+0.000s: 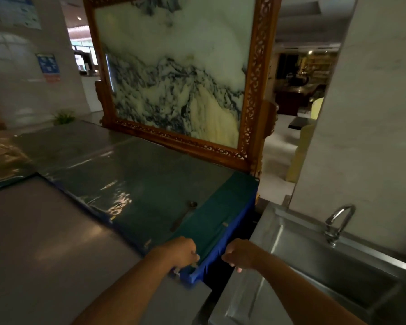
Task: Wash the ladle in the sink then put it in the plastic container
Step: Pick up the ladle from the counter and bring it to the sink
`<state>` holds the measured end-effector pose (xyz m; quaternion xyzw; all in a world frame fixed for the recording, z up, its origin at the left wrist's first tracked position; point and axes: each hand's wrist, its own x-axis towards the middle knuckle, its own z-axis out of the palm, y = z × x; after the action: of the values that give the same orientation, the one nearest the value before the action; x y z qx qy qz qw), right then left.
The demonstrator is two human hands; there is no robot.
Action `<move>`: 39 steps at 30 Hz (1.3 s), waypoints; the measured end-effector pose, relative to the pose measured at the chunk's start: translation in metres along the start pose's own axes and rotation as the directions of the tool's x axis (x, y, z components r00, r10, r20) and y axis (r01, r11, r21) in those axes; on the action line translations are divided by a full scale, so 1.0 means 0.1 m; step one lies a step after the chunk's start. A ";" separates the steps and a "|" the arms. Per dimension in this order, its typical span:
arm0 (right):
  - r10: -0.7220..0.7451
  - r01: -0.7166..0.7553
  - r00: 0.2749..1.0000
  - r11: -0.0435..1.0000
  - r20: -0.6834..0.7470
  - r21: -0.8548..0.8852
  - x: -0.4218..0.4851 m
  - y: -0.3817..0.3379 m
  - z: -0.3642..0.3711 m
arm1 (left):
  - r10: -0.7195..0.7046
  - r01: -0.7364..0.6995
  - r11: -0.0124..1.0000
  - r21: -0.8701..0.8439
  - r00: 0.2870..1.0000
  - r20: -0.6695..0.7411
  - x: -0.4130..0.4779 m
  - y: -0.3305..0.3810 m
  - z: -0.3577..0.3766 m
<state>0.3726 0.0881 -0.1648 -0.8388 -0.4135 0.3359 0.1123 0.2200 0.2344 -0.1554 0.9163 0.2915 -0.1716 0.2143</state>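
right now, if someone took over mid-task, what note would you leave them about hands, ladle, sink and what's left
Left hand: curled at the near edge of the blue-and-green cloth-covered table, seemingly pinching the cloth; not holding the ladle.
Right hand: loosely curled, empty, hanging between the table and the sink.
Small metal ladle: lying untouched on the green cloth, bowl at the far end, handle pointing towards the hands.
Stainless steel sink: to the right, curved tap showing no running water.
Plastic container: not in view.
Done: nothing. Left: pick up, wash, find the container, put the ladle in.
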 end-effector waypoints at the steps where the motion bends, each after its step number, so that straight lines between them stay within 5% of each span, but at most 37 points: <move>1: -0.009 0.009 1.000 1.000 0.008 0.013 0.14 0.01 -0.05 | 0.000 0.000 1.000 0.007 1.000 -0.004 0.12 -0.01 -0.05; 9: -0.048 0.048 0.999 0.990 -0.002 0.130 1.32 0.25 -0.50 | -0.011 0.012 1.000 0.020 0.999 -0.035 1.21 -0.11 -0.31; 23: 0.047 -0.105 0.983 0.935 0.175 0.339 3.31 0.48 -0.37 | -0.288 0.287 0.953 -0.099 0.958 0.000 2.83 -0.82 -0.25; 39: -0.075 0.083 0.991 0.994 -0.107 0.074 4.88 0.06 0.04 | -0.276 0.249 0.956 -0.152 0.942 -0.192 4.00 -1.52 0.15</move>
<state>0.5850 0.4591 -0.4006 -0.8330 -0.4267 0.3030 0.1796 0.4328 0.5236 -0.3887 0.8668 0.4426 -0.0816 0.2146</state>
